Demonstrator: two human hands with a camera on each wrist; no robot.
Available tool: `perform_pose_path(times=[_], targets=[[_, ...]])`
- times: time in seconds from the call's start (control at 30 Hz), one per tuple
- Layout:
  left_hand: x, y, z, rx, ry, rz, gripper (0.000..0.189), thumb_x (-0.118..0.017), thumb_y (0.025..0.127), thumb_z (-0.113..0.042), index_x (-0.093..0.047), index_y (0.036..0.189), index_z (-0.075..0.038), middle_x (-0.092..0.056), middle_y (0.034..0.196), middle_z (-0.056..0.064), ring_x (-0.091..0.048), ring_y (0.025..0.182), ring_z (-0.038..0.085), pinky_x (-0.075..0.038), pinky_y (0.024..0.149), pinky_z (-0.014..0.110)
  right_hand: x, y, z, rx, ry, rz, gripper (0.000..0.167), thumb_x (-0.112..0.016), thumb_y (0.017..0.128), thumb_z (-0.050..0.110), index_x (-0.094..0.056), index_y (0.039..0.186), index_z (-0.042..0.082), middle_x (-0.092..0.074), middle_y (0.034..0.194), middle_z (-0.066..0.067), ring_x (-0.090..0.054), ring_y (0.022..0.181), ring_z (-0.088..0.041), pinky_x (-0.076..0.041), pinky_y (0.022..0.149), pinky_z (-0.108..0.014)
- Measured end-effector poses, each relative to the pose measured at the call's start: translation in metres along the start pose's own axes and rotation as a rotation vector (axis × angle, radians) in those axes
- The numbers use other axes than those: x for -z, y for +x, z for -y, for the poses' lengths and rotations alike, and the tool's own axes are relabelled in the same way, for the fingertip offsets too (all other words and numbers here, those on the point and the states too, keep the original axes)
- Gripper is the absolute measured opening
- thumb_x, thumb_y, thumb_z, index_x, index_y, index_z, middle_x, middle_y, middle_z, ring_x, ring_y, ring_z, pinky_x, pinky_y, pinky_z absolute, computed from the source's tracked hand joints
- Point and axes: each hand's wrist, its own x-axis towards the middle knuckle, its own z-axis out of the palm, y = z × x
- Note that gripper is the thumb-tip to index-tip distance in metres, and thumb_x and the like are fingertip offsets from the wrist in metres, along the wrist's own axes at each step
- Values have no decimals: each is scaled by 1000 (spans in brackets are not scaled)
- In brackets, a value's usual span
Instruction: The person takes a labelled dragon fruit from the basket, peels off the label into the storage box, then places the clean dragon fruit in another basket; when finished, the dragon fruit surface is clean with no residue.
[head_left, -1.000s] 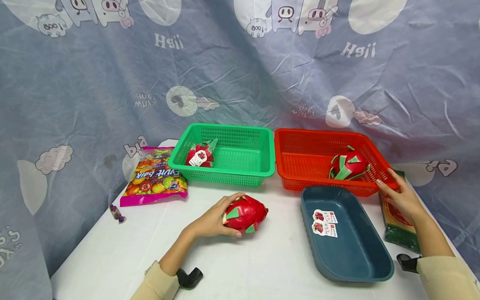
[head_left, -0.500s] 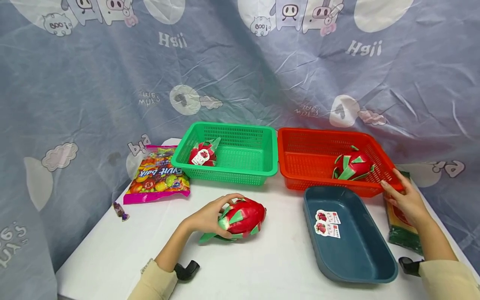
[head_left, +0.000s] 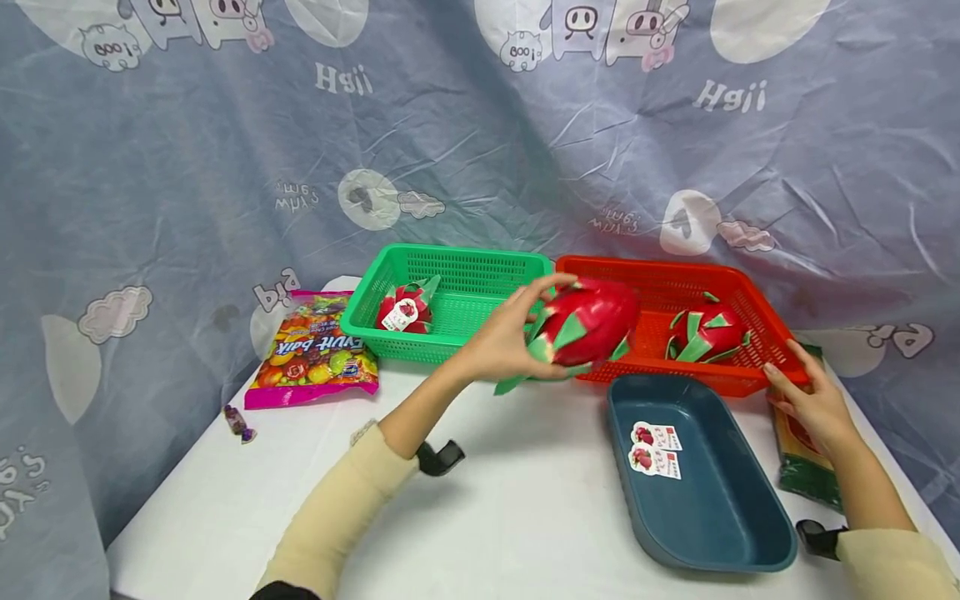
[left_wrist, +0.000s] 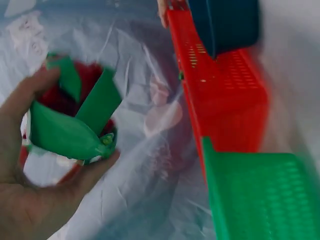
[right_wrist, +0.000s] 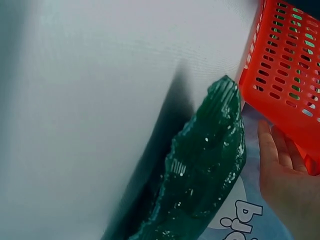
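My left hand [head_left: 504,337] grips a red dragon fruit [head_left: 596,321] with green leaf tips, held up in the air before the red basket's left part. In the left wrist view, the fingers and thumb curve round the dragon fruit [left_wrist: 75,107], its green leaves facing the camera. At the right, my right hand [head_left: 817,404] holds the near right corner of the red basket [head_left: 630,367]. A second dragon fruit [head_left: 705,332] lies in that basket's right half. Another dragon fruit [head_left: 415,298], with a white label, sits at the left in the green basket [head_left: 442,348].
A dark blue tray [head_left: 705,500] with two fruit labels [head_left: 655,450] inside stands before the red basket. Right of it, partly under my right arm, lies a green packet [head_left: 806,467]. At the left are a colourful candy bag [head_left: 311,354] and a wrapped candy [head_left: 238,423].
My left hand has lifted the dragon fruit off the white table and carried it rightward and away, toward the red basket. My right hand stays at the basket's corner.
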Motion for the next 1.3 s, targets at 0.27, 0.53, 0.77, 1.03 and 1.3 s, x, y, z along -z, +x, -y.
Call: perform_pose_path(times=[0.27,0.53,0.77,1.03,1.3], targets=[[-54,113,24,54,27,-242,101,-87,59,-29,-25,139,-35,-38,127,-1,-37,110,7,-44,78,21,6,-6,8,13,47,-23,70,-58,91,20,-19,147,34,-19,136,-13,-52,79,12,-50,60,-14],[-121,151,77,306,-19,-243,99,-88,60,-27,-26,137,-35,-40,128,-3,-41,110,14,-46,74,22,-1,-1,15,32,-72,-17,70,-55,93,22,-14,149,29,-29,122,-16,-53,79,11,-50,63,-14],[-148,149,93,624,-68,-229,93,-88,60,-23,-31,132,-35,-38,130,7,-45,109,22,-50,76,31,-9,2,14,22,-199,-13,69,-51,94,27,-9,149,28,-26,122,-26,-54,75,10,-50,65,-15],[-160,148,100,864,-69,-118,88,-86,63,-21,-33,132,-34,-38,131,7,-45,111,24,-49,82,32,-7,-5,12,17,-104,-37,68,-53,94,26,-12,149,28,-17,133,-27,-53,78,9,-50,65,-14],[-148,145,104,826,-52,69,88,-82,69,-23,-29,140,-31,-44,129,7,-43,115,23,-49,84,33,-10,-8,7,23,-63,-59,68,-53,93,25,-13,149,28,-16,135,-27,-54,81,7,-50,65,-15]])
